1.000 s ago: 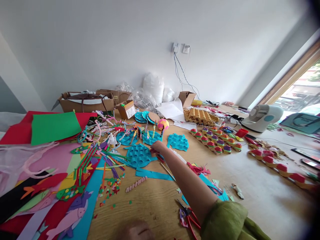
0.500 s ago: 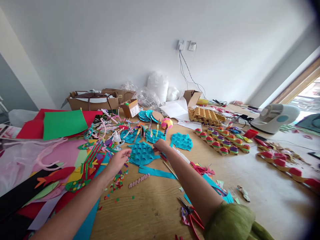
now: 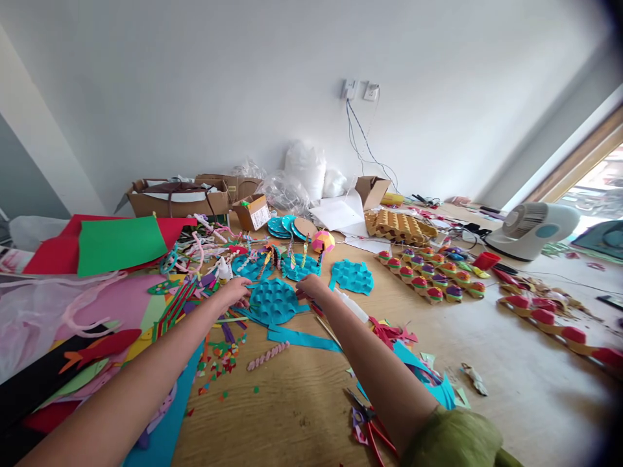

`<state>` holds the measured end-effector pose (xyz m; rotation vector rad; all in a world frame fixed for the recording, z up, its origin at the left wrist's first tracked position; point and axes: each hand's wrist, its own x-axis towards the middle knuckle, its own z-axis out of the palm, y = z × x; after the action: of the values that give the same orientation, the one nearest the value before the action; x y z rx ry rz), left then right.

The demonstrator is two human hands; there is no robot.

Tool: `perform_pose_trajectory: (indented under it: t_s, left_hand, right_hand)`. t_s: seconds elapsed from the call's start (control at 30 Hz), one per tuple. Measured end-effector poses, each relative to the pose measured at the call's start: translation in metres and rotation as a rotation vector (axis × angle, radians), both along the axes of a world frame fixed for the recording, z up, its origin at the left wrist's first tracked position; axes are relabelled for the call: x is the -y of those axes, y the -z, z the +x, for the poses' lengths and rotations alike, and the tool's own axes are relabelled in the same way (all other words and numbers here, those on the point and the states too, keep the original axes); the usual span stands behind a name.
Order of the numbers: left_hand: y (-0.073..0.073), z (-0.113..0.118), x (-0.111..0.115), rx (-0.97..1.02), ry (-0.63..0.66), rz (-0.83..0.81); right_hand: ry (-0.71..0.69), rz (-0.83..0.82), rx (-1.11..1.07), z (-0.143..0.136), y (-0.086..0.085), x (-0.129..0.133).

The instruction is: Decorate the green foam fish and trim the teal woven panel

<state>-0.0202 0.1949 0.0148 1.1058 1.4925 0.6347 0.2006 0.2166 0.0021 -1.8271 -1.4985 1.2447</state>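
A bumpy blue egg-carton piece [image 3: 275, 303] with a turtle-like outline lies on the table in front of me. My left hand [image 3: 236, 292] is at its left edge, fingers bent around the rim. At its upper right edge is my right hand [image 3: 312, 287], fingers curled down on the rim; the fingertips are partly hidden. Just below it lies a blue paper strip [image 3: 304, 338], with a twisted pink pipe cleaner [image 3: 268, 356] nearer to me. Another blue egg-carton piece [image 3: 352, 277] is to the right. Behind my hands stand blue pieces with twisted pipe cleaners [image 3: 300, 266].
Red-handled scissors [image 3: 370, 428] lie near the front, beside blue and red scraps. Painted egg-carton cups [image 3: 428, 275] and a white fan [image 3: 533, 228] are at right. Green paper [image 3: 121, 246] and coloured cutouts cover the left. Cardboard boxes [image 3: 178, 196] stand along the wall.
My left hand has moved slightly left and up, to the left rim of the blue egg-carton piece. My right hand stays at the right rim. The view has shifted slightly.
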Motion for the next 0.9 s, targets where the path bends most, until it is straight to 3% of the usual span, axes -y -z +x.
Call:
perform_pose_trajectory:
  t_s: [0.2,0.67,0.9]
  left_hand:
    - [-0.003,-0.002,0.008,0.078,-0.012,0.024]
    - [-0.003,-0.003,0.016,0.347,-0.081,0.084]
    - [-0.012,-0.004,0.023,0.370,-0.012,0.179]
  right_hand:
    - [0.051,-0.122,-0.011,0.000,-0.004,0.008]
    - [0.112,-0.050,-0.094,0.003,-0.001,0.013]
    - [0.061,-0.020,-0.176,0.014,-0.018,0.021]
